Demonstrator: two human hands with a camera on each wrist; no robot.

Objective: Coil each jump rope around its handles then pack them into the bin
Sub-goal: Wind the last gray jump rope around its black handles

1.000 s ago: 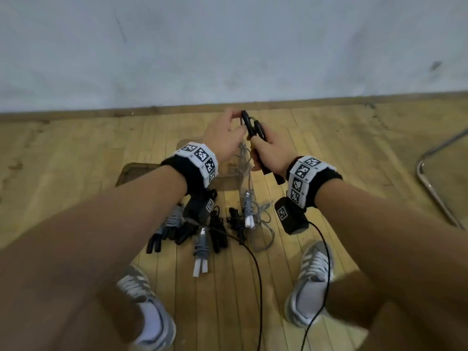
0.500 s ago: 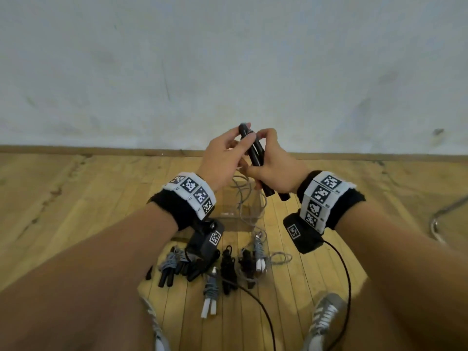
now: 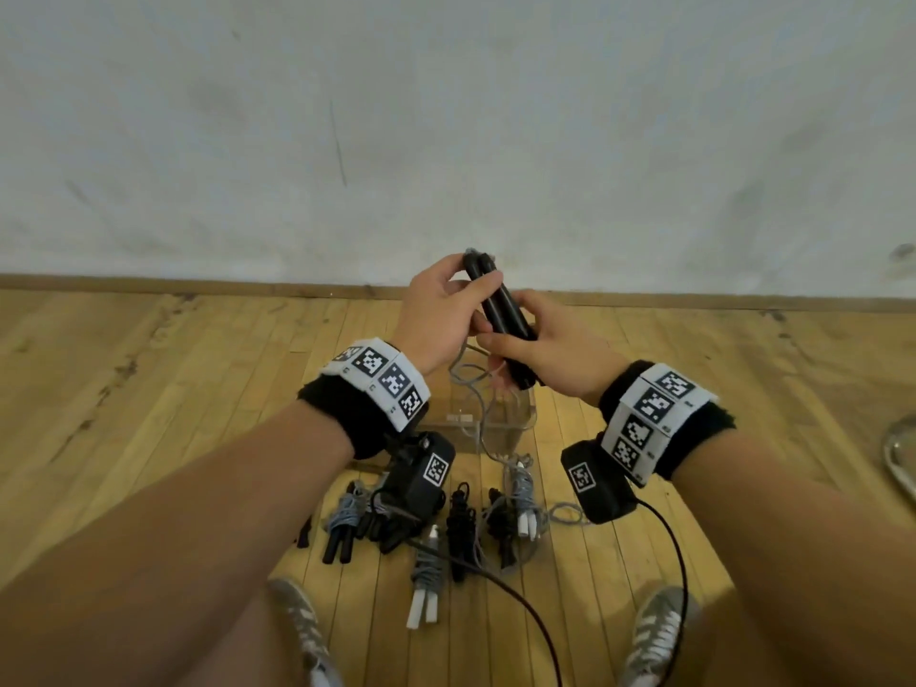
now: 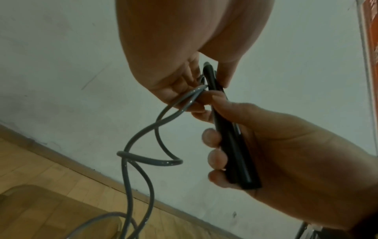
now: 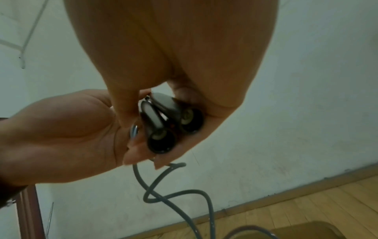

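Note:
Two black jump rope handles (image 3: 500, 314) lie side by side, raised in front of the wall. My right hand (image 3: 500, 359) grips their lower half, fingers curled round them (image 4: 231, 145). My left hand (image 3: 476, 285) pinches their top end together with the grey rope (image 4: 143, 158). The rope (image 3: 471, 389) hangs in loose loops from the hands down into the clear bin (image 3: 533, 414) on the floor. In the right wrist view the handles' round butt ends (image 5: 161, 140) face the camera, with the rope (image 5: 184, 194) dangling below.
Several coiled ropes lie on the wooden floor in front of the bin, among them a grey one with black handles (image 3: 342, 523), a grey one with white handles (image 3: 426, 582) and a black one (image 3: 458, 523). A metal chair leg (image 3: 897, 458) curves at the right. My shoes (image 3: 297, 622) stand close by.
Both hands have risen with the handles, drawing the grey rope up from the bin. The left hand's fingers have closed onto the handles' top end. The view has tilted up.

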